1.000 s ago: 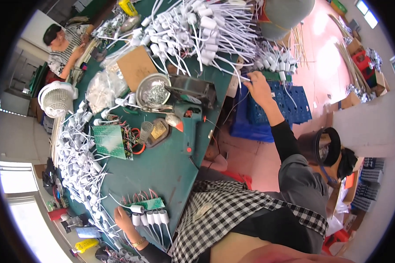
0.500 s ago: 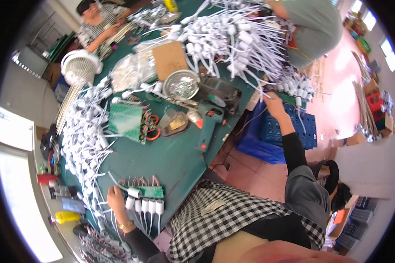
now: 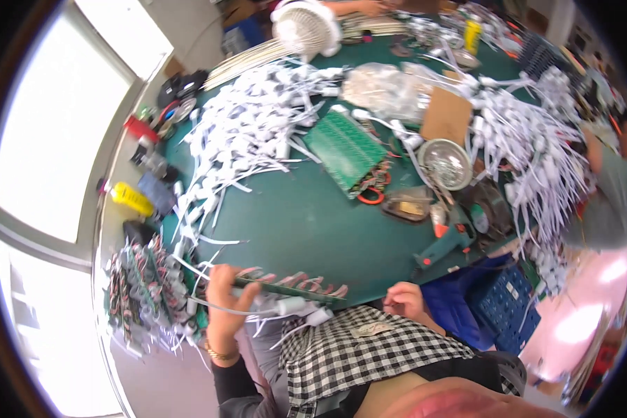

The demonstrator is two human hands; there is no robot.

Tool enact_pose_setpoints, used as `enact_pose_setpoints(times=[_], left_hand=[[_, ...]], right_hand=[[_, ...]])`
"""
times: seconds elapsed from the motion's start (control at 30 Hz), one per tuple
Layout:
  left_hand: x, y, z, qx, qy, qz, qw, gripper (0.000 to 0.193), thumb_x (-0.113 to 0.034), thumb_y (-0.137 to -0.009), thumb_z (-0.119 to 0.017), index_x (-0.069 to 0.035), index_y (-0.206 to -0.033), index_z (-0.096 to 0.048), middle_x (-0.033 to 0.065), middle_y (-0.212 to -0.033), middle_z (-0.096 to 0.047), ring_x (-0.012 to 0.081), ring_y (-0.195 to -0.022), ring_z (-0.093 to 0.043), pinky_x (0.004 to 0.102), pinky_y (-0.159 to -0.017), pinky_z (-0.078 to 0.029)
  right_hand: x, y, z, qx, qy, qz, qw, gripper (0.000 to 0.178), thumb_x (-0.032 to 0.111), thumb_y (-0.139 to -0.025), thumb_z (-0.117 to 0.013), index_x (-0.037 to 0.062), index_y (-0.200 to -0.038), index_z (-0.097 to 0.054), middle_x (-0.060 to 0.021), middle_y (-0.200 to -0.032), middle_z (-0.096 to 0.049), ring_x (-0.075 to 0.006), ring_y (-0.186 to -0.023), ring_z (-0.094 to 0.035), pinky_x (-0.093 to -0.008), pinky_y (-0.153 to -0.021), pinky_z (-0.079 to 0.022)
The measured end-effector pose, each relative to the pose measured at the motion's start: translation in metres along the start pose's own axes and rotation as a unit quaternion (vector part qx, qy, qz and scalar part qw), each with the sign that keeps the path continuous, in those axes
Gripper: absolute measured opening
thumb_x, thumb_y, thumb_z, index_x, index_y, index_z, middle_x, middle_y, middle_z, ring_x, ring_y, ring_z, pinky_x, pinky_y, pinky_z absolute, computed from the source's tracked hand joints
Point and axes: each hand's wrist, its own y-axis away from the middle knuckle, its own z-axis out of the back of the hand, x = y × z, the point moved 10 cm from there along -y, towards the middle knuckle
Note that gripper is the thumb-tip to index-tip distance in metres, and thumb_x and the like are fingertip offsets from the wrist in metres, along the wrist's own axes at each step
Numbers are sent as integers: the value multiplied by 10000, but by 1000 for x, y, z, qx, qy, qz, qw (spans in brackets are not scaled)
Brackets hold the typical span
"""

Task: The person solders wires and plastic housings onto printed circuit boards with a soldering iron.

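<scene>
My left hand (image 3: pixel 228 306) is closed on one end of a narrow green circuit board (image 3: pixel 292 286), lifted at the table's near edge. Short red and white wires stick up along it. White cylindrical sockets (image 3: pixel 290 305) with white cables hang on its near side, and one cable runs across my fingers. My right hand (image 3: pixel 407 301) is at the table edge in front of the checked apron, its fingers curled with nothing visible in them.
White corded sockets pile up at the far left (image 3: pixel 251 118) and right (image 3: pixel 536 132). Wired boards (image 3: pixel 150 289) are stacked left. A green glue gun (image 3: pixel 444 245), metal bowl (image 3: pixel 446 164) and green board sheet (image 3: pixel 347 150) lie on the table. A blue crate (image 3: pixel 505 306) stands right; another person works there.
My left hand has lifted the board with its sockets off the table. My right hand has come back from the blue crate toward my body. The view has swung left.
</scene>
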Motion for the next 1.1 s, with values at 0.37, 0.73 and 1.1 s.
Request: enact_pose_setpoints(times=[0.37, 0.73, 1.1], left_hand=[[-33, 56, 64, -74, -223, -22, 972, 162, -205, -629, -732, -121, -724, -632, -25, -1054, -619, 305, -1040, -510, 497, -899, -301], [16, 38, 95, -87, 193, -106, 972, 312, -397, -862, -572, -105, -973, -559, -7, -897, -634, 237, -945, -584, 460, -977, -303], [40, 91, 342, -325, 292, -9, 899, 310, -318, -838, -647, -32, -900, -544, 87, -712, -604, 222, -796, -529, 391, -836, -399]], right_hand=[[-53, -13, -51, -33, -29, -342, 939, 480, -35, -752, -622, 13, -1160, -372, -106, -1037, -490, -53, -558, -399, -203, -487, -354], [-134, -43, -295, 29, -89, -353, 931, 492, 8, -843, -549, 32, -1285, -334, -85, -854, -529, -102, -618, -443, -232, -529, -378], [-52, 5, -62, 147, 100, -384, 906, 557, 188, -811, -597, -13, -1286, -386, -36, -800, -502, -111, -579, -371, -234, -552, -349]])
